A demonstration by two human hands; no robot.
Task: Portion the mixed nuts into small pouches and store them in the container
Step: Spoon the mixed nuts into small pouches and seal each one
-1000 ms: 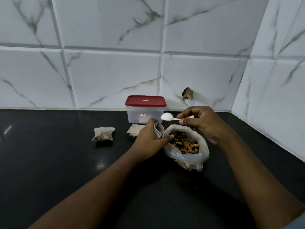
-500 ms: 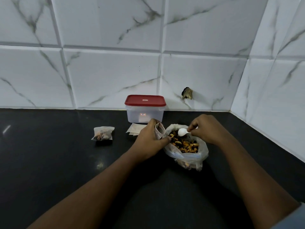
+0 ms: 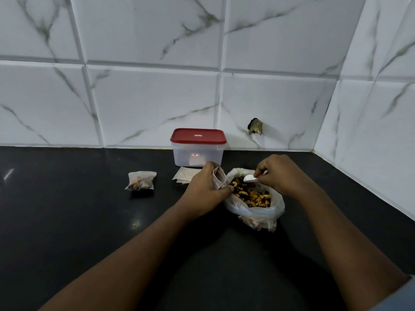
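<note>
The left hand (image 3: pixel 205 187) grips a small pouch (image 3: pixel 219 178), holding its mouth up beside the rim of the plastic bag (image 3: pixel 258 213). The right hand (image 3: pixel 278 173) pinches a white spoon (image 3: pixel 250 178) by its handle, bowl down over the mixed nuts (image 3: pixel 251 196) in the bag. The pouch mouth looks narrow and soft, so a heaped spoon could likely shed nuts onto the black countertop (image 3: pixel 67 221). A hard dig might slump the limp bag. One filled pouch (image 3: pixel 141 181) lies well to the left, and the container (image 3: pixel 197 157) behind has its red lid (image 3: pixel 198 136) on.
</note>
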